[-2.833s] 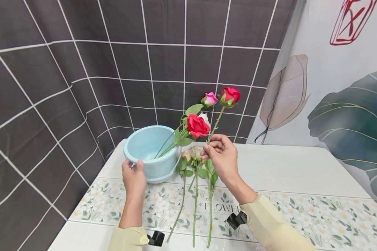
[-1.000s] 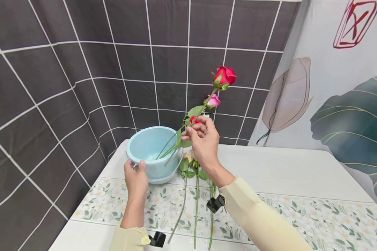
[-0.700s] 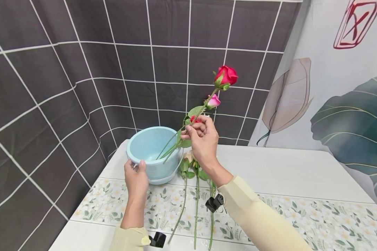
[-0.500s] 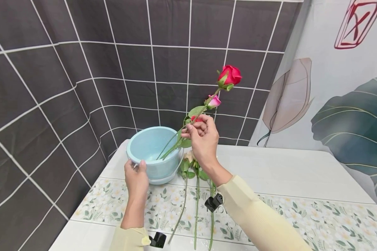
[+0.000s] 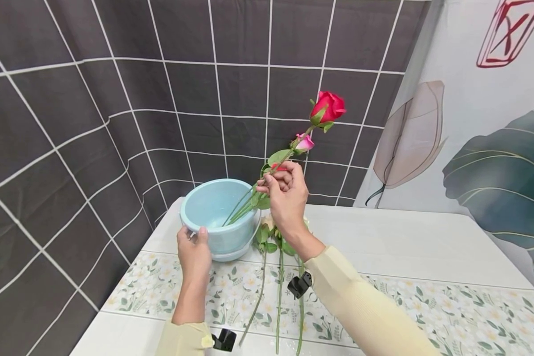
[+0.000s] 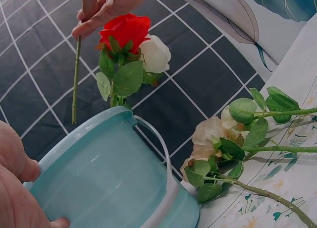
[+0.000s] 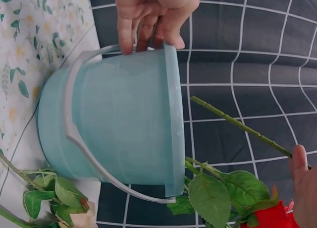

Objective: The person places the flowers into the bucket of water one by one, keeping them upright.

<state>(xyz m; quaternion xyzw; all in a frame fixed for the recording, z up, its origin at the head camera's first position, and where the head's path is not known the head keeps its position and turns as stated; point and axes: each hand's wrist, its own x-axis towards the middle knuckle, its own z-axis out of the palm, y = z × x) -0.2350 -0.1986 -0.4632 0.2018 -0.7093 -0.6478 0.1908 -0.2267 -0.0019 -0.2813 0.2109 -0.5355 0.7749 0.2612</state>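
My left hand (image 5: pixel 195 254) grips the near left rim of a light blue bucket (image 5: pixel 227 242), thumb on the outside. Right of the bucket and above its rim, my right hand (image 5: pixel 289 200) pinches the stem of a red rose (image 5: pixel 328 108), its bloom up and leaning right. In the right wrist view the cut end of that stem (image 7: pixel 242 127) is free, outside the bucket mouth. Leaning out over the bucket's right rim are a pink rose (image 5: pixel 303 142), a second red rose (image 6: pixel 124 32) and a white rose (image 6: pixel 156 54). My right hand partly hides these in the head view.
Cream roses (image 6: pixel 208 139) lie right of the bucket on the table, their stems (image 5: pixel 279 306) pointing toward me. The bucket's white handle (image 6: pixel 168 188) hangs down its side. A dark gridded curtain (image 5: pixel 240 89) stands behind, with a leaf-print cloth (image 5: pixel 409 133) at right.
My right hand has moved left and up with the red rose, close to the bucket. Over the last second the bloom drifts slightly right. My left hand stays on the rim.
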